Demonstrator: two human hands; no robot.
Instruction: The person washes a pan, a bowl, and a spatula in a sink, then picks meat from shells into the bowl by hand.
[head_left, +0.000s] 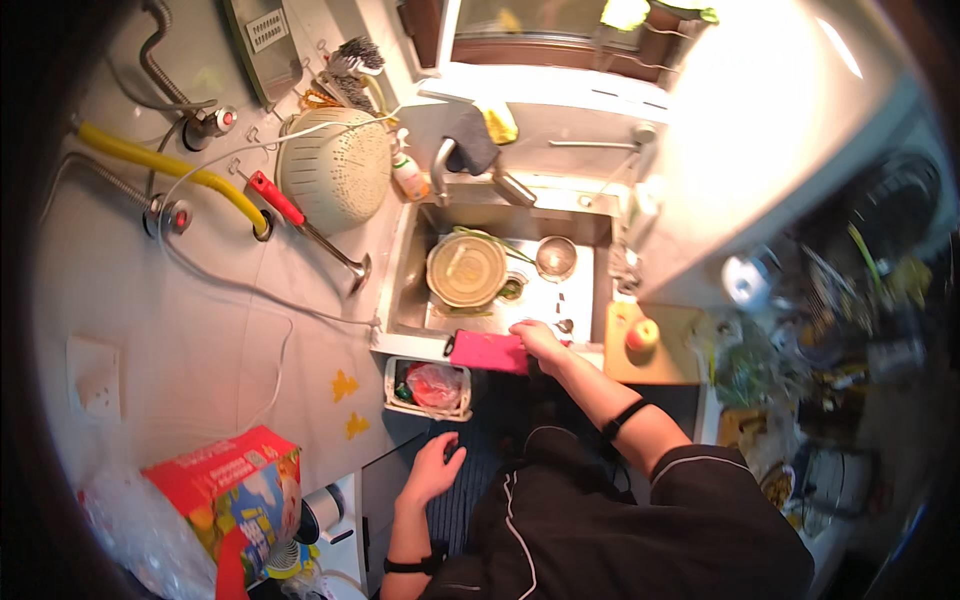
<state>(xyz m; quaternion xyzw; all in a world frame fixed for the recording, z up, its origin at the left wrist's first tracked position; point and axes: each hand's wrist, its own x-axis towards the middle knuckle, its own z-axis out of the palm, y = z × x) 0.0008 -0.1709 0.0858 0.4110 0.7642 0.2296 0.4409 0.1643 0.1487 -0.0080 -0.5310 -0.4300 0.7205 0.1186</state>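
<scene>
My right hand grips the right end of a flat pink board, which looks like a cutting board with a dark loop at its left end. It is held at the front edge of the steel sink. Below and to the left, my left hand hangs with fingers apart, holding nothing. Inside the sink stand a round beige basin or colander and a small metal bowl, with green stalks behind and between them. A small white bin with plastic bags hangs just below the board's left end.
A wooden board with an apple lies right of the sink. Left are a spray bottle, a hanging colander and a red-handled ladle. The faucet stands behind. A cluttered counter extends along the right.
</scene>
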